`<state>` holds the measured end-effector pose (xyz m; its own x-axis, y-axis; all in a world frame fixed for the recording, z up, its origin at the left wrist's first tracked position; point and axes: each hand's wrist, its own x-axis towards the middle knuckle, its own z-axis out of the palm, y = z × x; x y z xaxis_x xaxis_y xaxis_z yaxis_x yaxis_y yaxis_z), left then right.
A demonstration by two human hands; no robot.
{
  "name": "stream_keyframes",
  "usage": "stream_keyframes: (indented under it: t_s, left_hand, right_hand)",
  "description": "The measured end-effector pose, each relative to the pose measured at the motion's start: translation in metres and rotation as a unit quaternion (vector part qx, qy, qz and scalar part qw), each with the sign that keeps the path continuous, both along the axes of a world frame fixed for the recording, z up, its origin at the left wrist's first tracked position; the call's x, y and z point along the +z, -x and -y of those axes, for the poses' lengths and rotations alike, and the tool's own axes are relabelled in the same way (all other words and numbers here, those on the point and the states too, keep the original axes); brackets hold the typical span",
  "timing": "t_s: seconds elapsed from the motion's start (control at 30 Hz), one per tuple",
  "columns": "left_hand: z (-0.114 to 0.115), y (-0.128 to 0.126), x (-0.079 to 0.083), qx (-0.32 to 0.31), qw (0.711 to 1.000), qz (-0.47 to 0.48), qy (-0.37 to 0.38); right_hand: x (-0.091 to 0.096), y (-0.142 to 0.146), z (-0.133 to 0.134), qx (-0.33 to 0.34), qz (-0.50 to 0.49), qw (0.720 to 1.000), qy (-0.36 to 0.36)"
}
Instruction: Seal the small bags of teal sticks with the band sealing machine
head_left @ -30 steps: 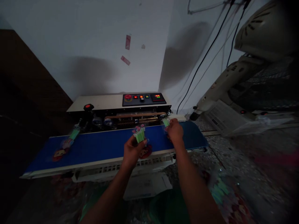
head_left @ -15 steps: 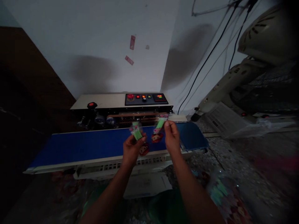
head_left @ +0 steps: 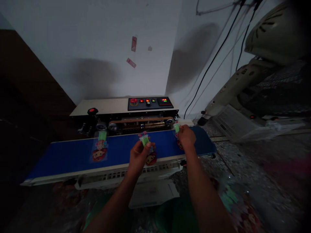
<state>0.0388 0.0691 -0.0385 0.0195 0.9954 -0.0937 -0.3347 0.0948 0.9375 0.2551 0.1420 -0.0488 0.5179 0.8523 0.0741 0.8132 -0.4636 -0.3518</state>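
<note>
My left hand (head_left: 139, 156) is closed on a clear plastic packet (head_left: 145, 139) with green sticks and a red-haired cartoon face, held above the middle of the blue conveyor belt (head_left: 121, 152). At the belt's right part, my right hand (head_left: 187, 138) pinches the top of a similar packet (head_left: 177, 128), its lower part partly hidden by the fingers. This packet is by the right end of the band sealer's (head_left: 102, 105) roller track. Another packet (head_left: 99, 150) lies flat on the belt at the left, its top edge near the rollers.
On the sealer, a control panel (head_left: 150, 103) has a red button and a lit display. More packets (head_left: 243, 207) lie in a pile at the lower right. A white crate (head_left: 228, 124) and a pale machine arm (head_left: 233, 84) stand at the right, with black cables (head_left: 213, 58) on the wall.
My right hand has moved right with its packet, to the right end of the sealer track. A packet has come into view on the left of the belt. My left hand keeps its packet.
</note>
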Motion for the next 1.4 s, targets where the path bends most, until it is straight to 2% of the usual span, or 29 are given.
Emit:
stream_keyframes:
  t_s: [0.1,0.2,0.27,0.37,0.4,0.47,0.53,0.63,0.7,0.77,0.87,0.97,1.1,1.2,1.27,1.33,1.4]
  left_hand:
    - [0.001,0.0,0.002,-0.005,1.0,-0.004,0.011]
    - [0.001,0.0,0.003,0.006,1.0,-0.009,0.005]
    - [0.0,0.001,0.002,0.02,0.999,-0.032,-0.014]
    - [-0.001,0.002,0.002,0.048,0.995,-0.062,-0.057]
    - [-0.001,0.003,0.002,0.054,0.994,-0.063,-0.066]
    - [0.0,0.004,0.003,0.057,0.994,-0.059,-0.075]
    - [0.002,0.005,0.005,0.042,0.995,-0.054,-0.077]
    - [0.003,0.007,0.006,0.021,0.994,-0.05,-0.094]
    - [0.003,0.007,0.005,0.017,0.994,-0.046,-0.099]
    - [0.003,0.007,0.003,0.012,0.994,-0.044,-0.098]
    - [0.001,0.006,0.0,0.004,0.994,-0.047,-0.099]
    - [0.001,0.005,-0.002,-0.004,0.994,-0.052,-0.1]
    - [0.001,0.004,-0.002,-0.007,0.993,-0.053,-0.105]
    - [0.001,0.004,-0.001,-0.014,0.993,-0.052,-0.107]
    - [0.002,0.003,-0.001,-0.016,0.992,-0.058,-0.111]
    - [0.004,0.0,-0.002,-0.019,0.991,-0.066,-0.118]
    - [0.01,-0.005,-0.002,-0.028,0.988,-0.078,-0.131]
  right_hand:
    - [0.004,0.013,-0.002,0.041,-0.001,0.998,-0.043]
    - [0.012,0.029,0.009,0.12,-0.068,0.976,-0.166]
    - [0.016,0.048,0.023,0.207,-0.205,0.933,-0.211]
    - [0.015,0.083,0.048,0.319,-0.404,0.836,-0.19]
    - [0.014,0.094,0.055,0.333,-0.441,0.813,-0.184]
    - [0.012,0.107,0.063,0.326,-0.477,0.794,-0.189]
    - [0.012,0.104,0.064,0.288,-0.462,0.807,-0.229]
    - [0.013,0.067,0.052,0.192,-0.373,0.864,-0.277]
    - [0.012,0.032,0.042,0.128,-0.294,0.912,-0.256]
    - [0.007,0.001,0.032,0.063,-0.164,0.957,-0.23]
    - [0.001,-0.024,0.023,-0.01,-0.023,0.992,-0.121]
    - [-0.002,-0.021,0.014,-0.04,0.009,0.999,-0.017]
    - [0.0,0.003,0.0,0.005,0.017,1.0,0.021]
    - [0.003,0.012,-0.001,0.056,0.027,0.998,-0.012]
    - [0.005,0.005,0.011,0.092,0.034,0.993,-0.065]
    - [0.008,-0.018,0.034,0.12,0.022,0.984,-0.13]
    - [0.008,-0.054,0.07,0.118,-0.007,0.977,-0.176]
